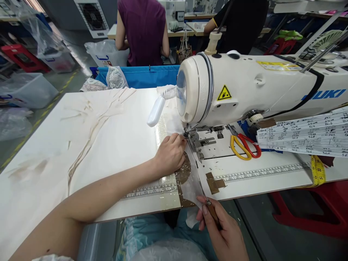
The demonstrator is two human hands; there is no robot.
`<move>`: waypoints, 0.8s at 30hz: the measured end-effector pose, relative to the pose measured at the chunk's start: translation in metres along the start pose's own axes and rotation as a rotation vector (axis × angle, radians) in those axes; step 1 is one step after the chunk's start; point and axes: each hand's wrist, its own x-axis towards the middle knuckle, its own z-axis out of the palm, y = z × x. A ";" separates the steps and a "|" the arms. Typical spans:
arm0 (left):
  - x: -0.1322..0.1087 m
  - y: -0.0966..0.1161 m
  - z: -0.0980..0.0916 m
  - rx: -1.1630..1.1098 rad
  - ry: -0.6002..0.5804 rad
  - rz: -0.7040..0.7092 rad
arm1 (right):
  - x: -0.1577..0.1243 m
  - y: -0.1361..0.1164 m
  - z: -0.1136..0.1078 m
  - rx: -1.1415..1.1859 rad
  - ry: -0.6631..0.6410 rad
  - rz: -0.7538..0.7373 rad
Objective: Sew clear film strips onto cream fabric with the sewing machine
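A strip of thin white fabric (190,185) runs from the sewing machine (217,90) toward the table's front edge and hangs over it. My left hand (171,152) is closed at the needle area, its fingers curled down on the fabric beside the presser foot; the fingertips are partly hidden. In my right hand (223,228), at the front edge, is an awl (213,214) with a wooden handle. Its thin metal shaft points up along the fabric's right side. My right fingertips also touch the fabric's lower end.
Red-and-yellow scissors (244,146) lie right of the needle. Paper sheets with handwriting (304,132) and a yellow tape measure (317,170) are farther right. Narrow fabric strips (89,141) lie on the left of the white table (122,145). Two people sit beyond a blue cloth bin (152,76).
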 end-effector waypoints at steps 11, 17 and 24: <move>-0.009 0.007 -0.002 0.000 0.020 0.065 | 0.002 -0.001 -0.005 -0.121 -0.003 -0.077; -0.011 0.010 -0.004 -0.020 0.028 0.099 | 0.006 0.001 -0.008 -0.158 -0.049 -0.167; -0.010 0.011 -0.004 -0.023 0.011 0.113 | 0.013 -0.003 -0.011 -0.187 -0.098 -0.239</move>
